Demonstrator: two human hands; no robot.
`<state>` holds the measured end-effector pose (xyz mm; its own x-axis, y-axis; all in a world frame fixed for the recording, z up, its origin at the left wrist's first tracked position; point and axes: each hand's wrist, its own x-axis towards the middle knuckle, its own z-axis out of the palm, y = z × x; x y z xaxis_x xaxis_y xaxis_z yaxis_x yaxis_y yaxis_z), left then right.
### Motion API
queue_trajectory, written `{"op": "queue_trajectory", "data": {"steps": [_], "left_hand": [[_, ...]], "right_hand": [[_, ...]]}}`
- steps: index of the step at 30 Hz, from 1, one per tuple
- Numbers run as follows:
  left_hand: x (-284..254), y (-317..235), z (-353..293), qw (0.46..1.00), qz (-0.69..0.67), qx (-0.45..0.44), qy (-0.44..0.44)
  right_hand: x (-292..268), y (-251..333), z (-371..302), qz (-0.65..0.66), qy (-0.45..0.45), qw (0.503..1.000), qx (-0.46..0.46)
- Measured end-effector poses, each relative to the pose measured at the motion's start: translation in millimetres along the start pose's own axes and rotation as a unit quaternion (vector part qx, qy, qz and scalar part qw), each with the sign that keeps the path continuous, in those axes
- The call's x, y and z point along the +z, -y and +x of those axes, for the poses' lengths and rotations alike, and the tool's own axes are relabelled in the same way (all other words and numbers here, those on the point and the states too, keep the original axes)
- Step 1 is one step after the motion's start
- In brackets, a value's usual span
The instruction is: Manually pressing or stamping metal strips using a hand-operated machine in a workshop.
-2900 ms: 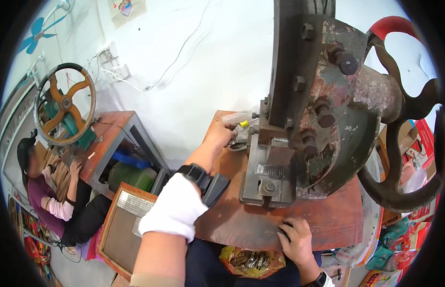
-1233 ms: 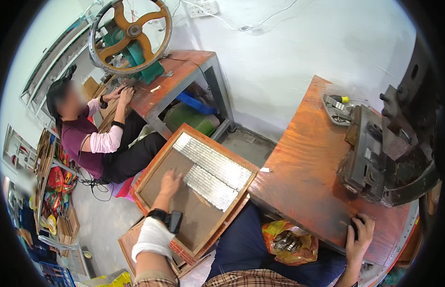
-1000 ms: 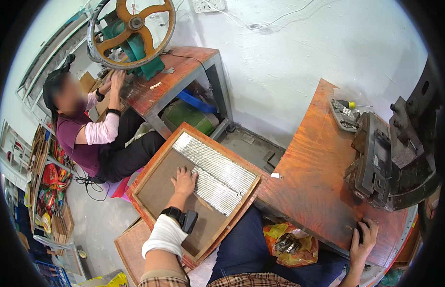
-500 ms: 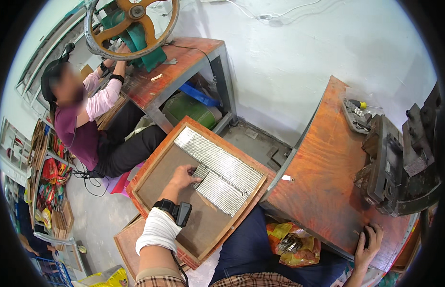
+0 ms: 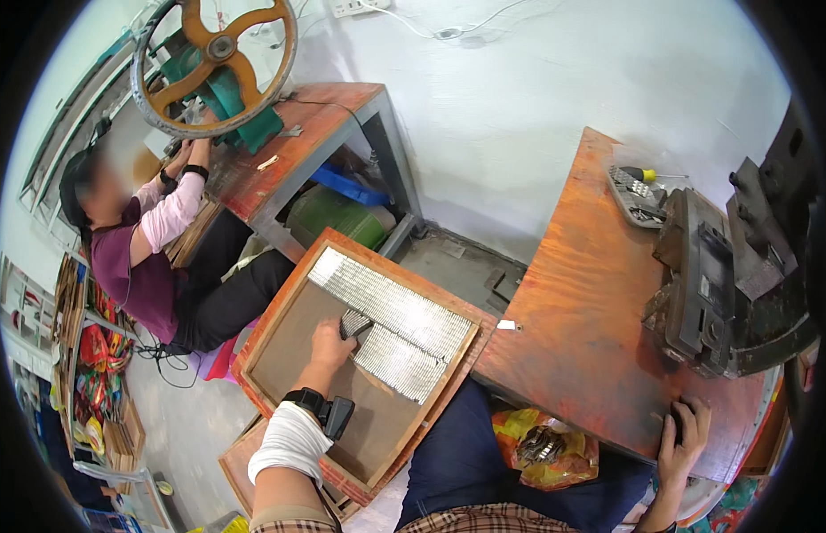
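The wooden tray (image 5: 280, 330) is a shallow square frame with a brown board floor, and it stands low beside the person's left knee, at about 8 o'clock from the orange desk (image 5: 580, 311). Rows of small metal pieces (image 5: 400, 311) lie in it, silver and tightly packed, in two bands along the tray's far side (they are too small to tell their exact shape). The left hand (image 5: 331, 342) rests inside the tray, and its grip is narrow, the fingers pinched on a small bunch of the metal pieces at the near end of the rows; the rest of the rows lie at 2 o'clock from this hand. The right hand (image 5: 684, 433) lies on the front edge of the desk, fingers curled over the edge, and I cannot tell if it holds something. The dark press machine (image 5: 742, 266) stands on the desk at 12 o'clock from the right hand. Half a second ago the left hand was flatter on the board just beside the rows; now it has closed on the pieces, while the right hand has stayed on the desk edge.
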<state>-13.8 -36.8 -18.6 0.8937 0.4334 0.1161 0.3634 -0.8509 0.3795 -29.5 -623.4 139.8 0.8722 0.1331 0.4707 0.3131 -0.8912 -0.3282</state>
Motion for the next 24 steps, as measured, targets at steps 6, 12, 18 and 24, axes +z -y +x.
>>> {"op": "queue_trajectory", "data": {"steps": [6, 12, 18, 24], "left_hand": [[-35.2, -26.2, 0.2, 0.99, -0.11, -0.077, 0.032], [-129.7, -243.3, -1.1, 0.951, -0.264, 0.107, 0.12], [-122.3, -469.3, -16.5, 0.915, -0.218, 0.278, 0.195], [-98.6, -531.8, -33.1, 0.942, -0.092, 0.295, 0.134]], "right_hand": [[-6.0, 3.1, 4.9, 0.015, -0.02, 1.0, 0.007], [-6.7, 3.6, 7.5, 0.034, -0.04, 0.999, -0.012], [-10.1, -12.0, -3.2, 0.06, -0.052, 0.997, -0.018], [-12.8, -13.2, -6.3, 0.086, -0.052, 0.994, -0.038]]}}
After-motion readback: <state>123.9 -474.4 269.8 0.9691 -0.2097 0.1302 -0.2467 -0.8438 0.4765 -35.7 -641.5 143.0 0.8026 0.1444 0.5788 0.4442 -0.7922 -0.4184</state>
